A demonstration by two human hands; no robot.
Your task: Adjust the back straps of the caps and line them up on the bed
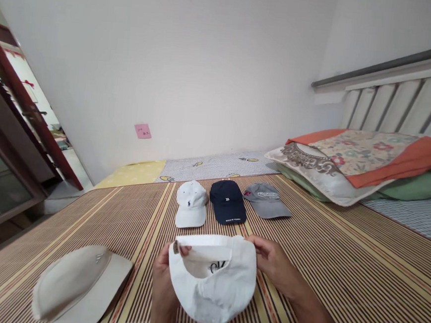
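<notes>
Head view: we are holding an upturned white cap (214, 293) between both hands, its crown hanging downward and its rear opening facing us, dark lettering showing through the gap. Our left hand (164, 279) is gripping the cap's left edge, fingers bent round it and some fingertips showing inside the opening. Our right hand (272, 263) is grasping the opposite edge near the top, its fingers partly curled and its grip half hidden behind the fabric.

Just beyond the hands, three more caps are sitting in a row on a striped mat (341, 276): a second white cap (192, 199) ahead of the left hand, a navy cap (227, 202) ahead of the space between the hands, and a grey cap (266, 200) ahead of the right hand. Left of the left hand, a beige cap (82, 285) is lying apart.

Farther out, beyond and right of the right hand, a floral cloth (373, 151) with orange edges is covering part of a pillow (307, 161). Beyond the left hand, a pink note (143, 131) is showing on the wall (229, 78).
</notes>
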